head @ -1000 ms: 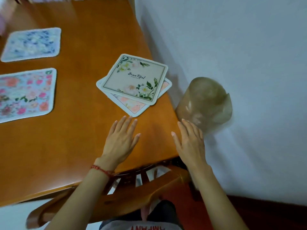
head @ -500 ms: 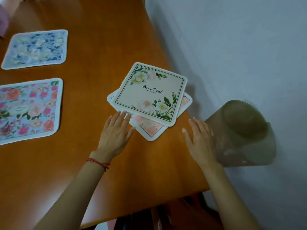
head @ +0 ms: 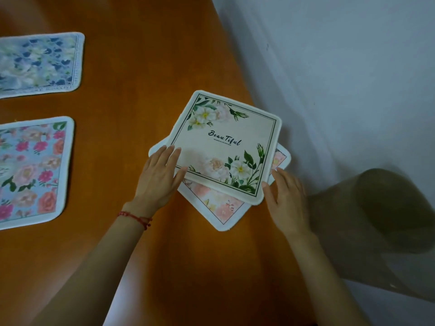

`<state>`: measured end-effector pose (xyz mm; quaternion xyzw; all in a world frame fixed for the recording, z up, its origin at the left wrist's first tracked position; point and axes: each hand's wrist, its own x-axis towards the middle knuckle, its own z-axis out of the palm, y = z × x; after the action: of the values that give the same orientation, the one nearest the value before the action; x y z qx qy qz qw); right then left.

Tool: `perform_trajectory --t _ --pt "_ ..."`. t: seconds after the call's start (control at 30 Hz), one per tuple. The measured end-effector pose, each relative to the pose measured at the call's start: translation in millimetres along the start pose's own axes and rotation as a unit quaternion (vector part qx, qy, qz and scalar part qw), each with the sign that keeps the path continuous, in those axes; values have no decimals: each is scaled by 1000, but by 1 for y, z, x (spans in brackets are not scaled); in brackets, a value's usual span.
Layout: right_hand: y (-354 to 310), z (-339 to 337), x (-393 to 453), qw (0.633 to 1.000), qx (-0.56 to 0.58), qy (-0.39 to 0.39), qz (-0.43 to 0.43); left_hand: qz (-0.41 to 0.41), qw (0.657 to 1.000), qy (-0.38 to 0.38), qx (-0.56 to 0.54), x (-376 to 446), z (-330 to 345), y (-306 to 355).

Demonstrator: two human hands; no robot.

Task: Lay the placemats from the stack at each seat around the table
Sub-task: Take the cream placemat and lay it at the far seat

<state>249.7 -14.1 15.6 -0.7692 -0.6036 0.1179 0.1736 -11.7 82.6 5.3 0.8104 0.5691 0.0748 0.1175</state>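
Note:
A cream placemat (head: 226,142) with white flowers and the word "Beautiful" tops a small stack near the table's right edge. Under it lies a pink floral placemat (head: 219,205), turned at an angle. My left hand (head: 160,177) rests with straight fingers on the top mat's left corner. My right hand (head: 286,198) touches the mat's lower right corner with straight fingers. Two placemats lie flat at the left: a blue floral one (head: 40,64) farther away and a pink-and-blue floral one (head: 30,170) nearer.
The orange wooden table (head: 146,90) runs along a pale wall (head: 341,67) on the right. A brownish translucent rolled sheet (head: 376,222) stands beside the table's right edge, close to my right hand.
Both hands moved forward from the table's near edge to the stack. The left hand now lies on the top mat and the right hand touches its corner. The view came closer.

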Motion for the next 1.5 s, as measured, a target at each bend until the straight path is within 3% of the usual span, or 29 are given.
perform_trajectory --t 0.27,0.5,0.97,1.27,1.5 --pt "1 25 32 994 88 -15 68 -37 998 -22 -39 45 17 -23" --pt "11 41 48 965 208 -15 156 -104 988 -32 -108 70 24 -33" --pt "8 50 65 936 278 23 214 -147 982 1 -115 86 32 -40" --pt "1 41 71 898 316 61 299 -194 956 16 -220 98 17 -26" --pt "4 48 66 894 322 50 309 -233 933 45 -270 92 19 -28"
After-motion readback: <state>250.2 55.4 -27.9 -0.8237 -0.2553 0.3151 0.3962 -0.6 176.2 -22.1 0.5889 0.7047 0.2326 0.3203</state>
